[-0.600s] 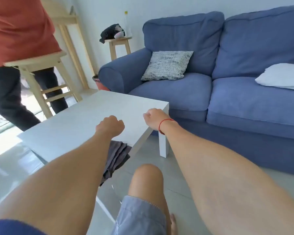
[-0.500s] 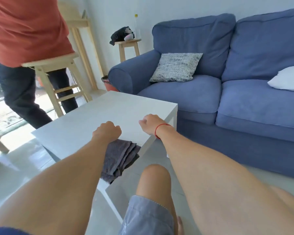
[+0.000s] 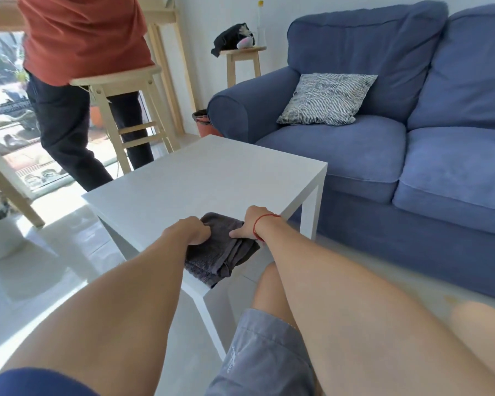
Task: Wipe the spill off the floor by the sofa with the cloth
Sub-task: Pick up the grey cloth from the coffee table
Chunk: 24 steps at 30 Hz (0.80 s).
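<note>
A dark grey cloth (image 3: 220, 254) lies folded on the near corner of the white coffee table (image 3: 212, 172), partly hanging over the edge. My left hand (image 3: 190, 230) grips its left side with curled fingers. My right hand (image 3: 252, 224), with a red string on the wrist, pinches its right side. A faint yellowish spill (image 3: 452, 299) shows on the pale floor in front of the blue sofa (image 3: 383, 155), at the right.
A person in a red shirt (image 3: 80, 32) stands at the back left by a wooden stool (image 3: 126, 110). A second stool (image 3: 242, 62) with dark items stands beside the sofa arm. A patterned cushion (image 3: 326, 98) lies on the sofa. My knee (image 3: 272, 290) is below the table.
Both hands have come back toward the table's near corner and closed on the cloth, which now lies more fully on the tabletop. The view has shifted left and down.
</note>
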{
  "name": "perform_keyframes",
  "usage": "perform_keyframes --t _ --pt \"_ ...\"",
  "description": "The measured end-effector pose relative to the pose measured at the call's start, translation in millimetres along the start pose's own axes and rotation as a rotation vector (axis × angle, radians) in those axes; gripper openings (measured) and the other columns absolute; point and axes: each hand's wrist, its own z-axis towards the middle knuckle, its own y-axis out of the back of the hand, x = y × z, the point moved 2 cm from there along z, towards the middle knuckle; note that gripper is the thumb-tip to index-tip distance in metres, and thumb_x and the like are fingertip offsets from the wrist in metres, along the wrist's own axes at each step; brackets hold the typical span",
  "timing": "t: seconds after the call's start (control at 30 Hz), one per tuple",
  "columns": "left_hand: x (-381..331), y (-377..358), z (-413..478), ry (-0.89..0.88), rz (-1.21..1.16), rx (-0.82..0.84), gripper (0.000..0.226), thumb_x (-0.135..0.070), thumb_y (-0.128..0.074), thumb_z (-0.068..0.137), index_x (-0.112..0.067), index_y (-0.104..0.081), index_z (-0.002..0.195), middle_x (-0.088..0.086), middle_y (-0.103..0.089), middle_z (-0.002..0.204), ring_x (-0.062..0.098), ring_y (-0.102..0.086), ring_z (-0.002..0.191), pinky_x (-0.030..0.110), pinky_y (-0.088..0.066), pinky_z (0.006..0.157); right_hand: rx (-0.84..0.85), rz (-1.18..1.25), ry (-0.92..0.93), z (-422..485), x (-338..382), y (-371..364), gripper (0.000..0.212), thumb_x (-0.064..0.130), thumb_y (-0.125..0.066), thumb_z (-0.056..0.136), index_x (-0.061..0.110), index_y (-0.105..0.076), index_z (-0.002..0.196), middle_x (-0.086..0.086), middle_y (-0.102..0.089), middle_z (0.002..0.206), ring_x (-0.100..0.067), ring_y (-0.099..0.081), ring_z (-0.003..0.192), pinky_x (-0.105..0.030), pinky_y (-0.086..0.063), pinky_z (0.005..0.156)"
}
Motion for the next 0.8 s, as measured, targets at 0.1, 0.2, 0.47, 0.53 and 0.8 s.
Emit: perform_keyframes --t 0.1,0.2,0.47,0.53,0.8 --pt "-8.4 1.8 -6.0 -0.026 -0.045 -0.035 0.048 -0.032 -0.028 0.099 -0.003 -0.043 0.135 0.016 -0.046 0.139 0.033 -0.046 0.124 0.04 -0.038 0.101 -0.081 0.071 -0.017 -1.5 0.2 -5.4 0.05 0.046 -0.066 0.084 0.006 -0.058 0.112 -0.011 -0.064 0.118 -0.03 -0.061 0.107 -0.029 -0.043 0.072" --pt "-17.4 7.9 -12.2 -0.082 -0.132 -0.108 0.042 -0.024 -0.026 0.102 0.0 -0.044 0.132 0.018 -0.047 0.136 0.034 -0.048 0.12 0.038 -0.04 0.097 -0.228 0.252 -0.078 -7.1 -9.3 -18.9 0.052 0.046 -0.067 0.083 0.007 -0.058 0.115 -0.013 -0.059 0.123 -0.032 -0.059 0.111 -0.033 -0.049 0.081" --pt "-104.1 59.1 -29.5 -0.382 -0.35 -0.27 0.032 -0.029 -0.033 0.099 -0.009 -0.046 0.12 0.016 -0.056 0.121 0.029 -0.05 0.098 0.036 -0.039 0.084 -0.192 0.895 -0.191 -15.7 -33.3 18.7 0.057 0.048 -0.042 0.094 0.003 -0.05 0.129 -0.017 -0.06 0.125 -0.036 -0.06 0.11 -0.045 -0.052 0.095" --pt "-138.6 72.9 -40.0 -0.483 -0.393 -0.285 0.03 -0.028 -0.034 0.099 -0.008 -0.047 0.117 0.016 -0.057 0.119 0.029 -0.05 0.097 0.035 -0.039 0.084 -0.232 0.998 -0.222 -19.5 -47.7 42.1 0.061 0.05 -0.032 0.096 0.004 -0.049 0.131 -0.02 -0.059 0.129 -0.037 -0.057 0.115 -0.048 -0.049 0.1" --pt "-264.6 99.7 -94.8 -0.795 -0.579 -0.294 0.026 -0.024 -0.038 0.099 -0.004 -0.05 0.11 0.018 -0.057 0.114 0.034 -0.053 0.106 0.039 -0.042 0.09 -0.297 1.607 -0.355 -53.6 -140.9 98.3 0.081 0.072 -0.023 0.089 0.01 -0.055 0.13 -0.016 -0.063 0.126 -0.03 -0.06 0.112 -0.042 -0.046 0.103"
